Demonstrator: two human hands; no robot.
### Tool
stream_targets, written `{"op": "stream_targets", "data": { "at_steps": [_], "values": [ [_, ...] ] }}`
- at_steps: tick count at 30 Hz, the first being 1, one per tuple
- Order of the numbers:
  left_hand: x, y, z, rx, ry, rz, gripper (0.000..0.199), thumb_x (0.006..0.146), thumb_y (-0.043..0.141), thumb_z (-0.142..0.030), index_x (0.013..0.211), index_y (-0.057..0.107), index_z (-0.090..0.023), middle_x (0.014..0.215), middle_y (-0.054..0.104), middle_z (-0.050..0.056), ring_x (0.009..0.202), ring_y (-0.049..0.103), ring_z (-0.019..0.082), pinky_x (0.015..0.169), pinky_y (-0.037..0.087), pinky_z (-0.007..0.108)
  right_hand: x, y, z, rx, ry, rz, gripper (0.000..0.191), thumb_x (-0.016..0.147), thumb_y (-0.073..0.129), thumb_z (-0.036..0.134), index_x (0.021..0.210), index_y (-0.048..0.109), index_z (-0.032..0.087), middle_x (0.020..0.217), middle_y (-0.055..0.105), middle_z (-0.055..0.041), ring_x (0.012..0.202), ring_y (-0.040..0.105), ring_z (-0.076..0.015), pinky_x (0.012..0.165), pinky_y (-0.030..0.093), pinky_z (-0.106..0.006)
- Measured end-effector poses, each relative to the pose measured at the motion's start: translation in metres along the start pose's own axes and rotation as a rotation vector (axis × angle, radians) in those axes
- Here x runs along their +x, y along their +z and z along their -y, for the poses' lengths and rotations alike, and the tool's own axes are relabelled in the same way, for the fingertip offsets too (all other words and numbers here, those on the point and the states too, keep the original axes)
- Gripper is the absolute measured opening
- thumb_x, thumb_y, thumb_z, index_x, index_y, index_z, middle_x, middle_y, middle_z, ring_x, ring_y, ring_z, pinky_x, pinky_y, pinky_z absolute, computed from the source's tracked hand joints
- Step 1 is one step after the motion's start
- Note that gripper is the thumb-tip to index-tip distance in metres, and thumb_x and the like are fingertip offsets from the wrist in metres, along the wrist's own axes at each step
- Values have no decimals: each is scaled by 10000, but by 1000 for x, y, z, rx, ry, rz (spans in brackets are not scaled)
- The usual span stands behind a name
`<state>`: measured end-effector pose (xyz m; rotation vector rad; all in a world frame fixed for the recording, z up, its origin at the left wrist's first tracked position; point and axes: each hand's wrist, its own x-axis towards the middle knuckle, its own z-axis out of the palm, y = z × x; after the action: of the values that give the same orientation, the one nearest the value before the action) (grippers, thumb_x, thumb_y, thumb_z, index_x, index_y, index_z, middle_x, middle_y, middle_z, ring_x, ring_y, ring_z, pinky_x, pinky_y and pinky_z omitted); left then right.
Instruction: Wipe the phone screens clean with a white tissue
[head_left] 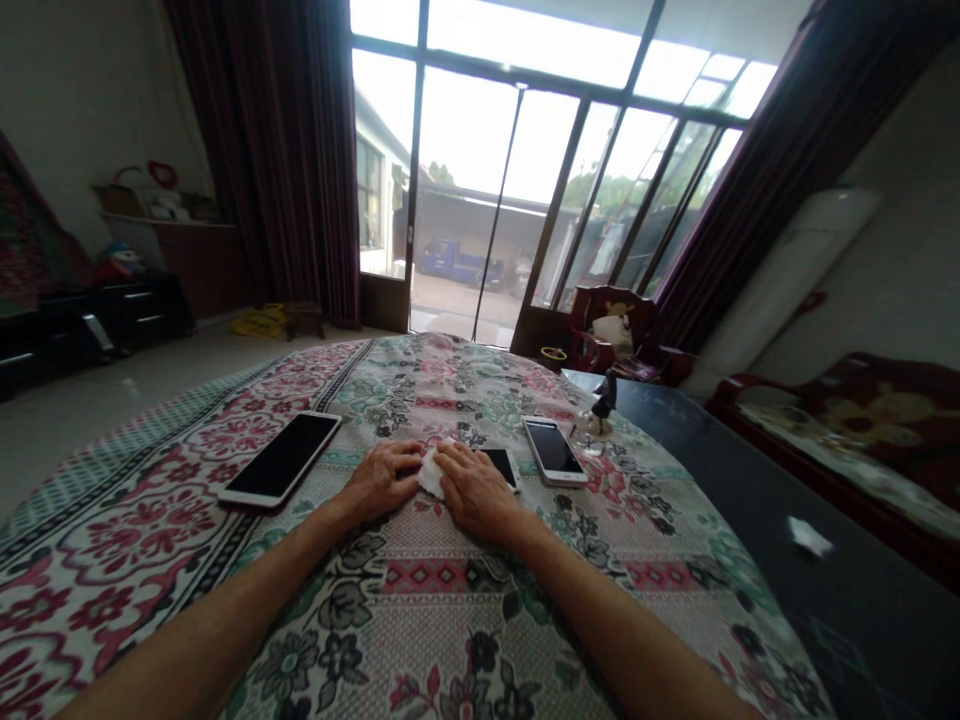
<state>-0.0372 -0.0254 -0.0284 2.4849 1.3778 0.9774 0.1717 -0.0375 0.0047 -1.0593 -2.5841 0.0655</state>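
My left hand [382,481] lies palm down on a floral patterned bedspread [420,600], its fingertips against a crumpled white tissue [429,475]. My right hand [476,491] presses over the tissue's right side, and its fingers reach a dark-screened smartphone [501,465], which they partly hide. To the right of that phone lies a white-framed smartphone [553,451], face up. A larger black-screened smartphone [281,458] with a white edge lies face up to the left of my left hand.
A dark glossy table [750,470] borders the bedspread on the right, holding a small bird figurine [604,400] and a white scrap [810,537]. Beyond stand a red wooden chair [611,330], a sofa [840,420] and glass doors [480,180].
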Motion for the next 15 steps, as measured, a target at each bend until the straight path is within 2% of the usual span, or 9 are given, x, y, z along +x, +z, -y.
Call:
{"op": "stream_targets", "data": {
  "at_steps": [7, 15],
  "values": [
    [-1, 3, 3, -10, -16, -18, 272, 795, 595, -199, 994, 761, -280, 1169, 699, 37, 1104, 620, 235, 1013, 455, 406, -5, -5, 7, 80, -108, -23, 315, 938, 431, 175, 1196, 610, 199, 1324, 592, -65, 1244, 479, -196, 1050, 351, -361],
    [0, 2, 2, -33, -39, -18, 229, 800, 637, -241, 985, 762, -290, 1173, 702, 32, 1105, 623, 239, 1008, 458, 408, -12, -8, 12, 110, -155, -4, 295, 889, 465, 135, 1106, 648, 214, 1220, 652, -48, 1177, 516, -191, 999, 393, -349]
  ]
}}
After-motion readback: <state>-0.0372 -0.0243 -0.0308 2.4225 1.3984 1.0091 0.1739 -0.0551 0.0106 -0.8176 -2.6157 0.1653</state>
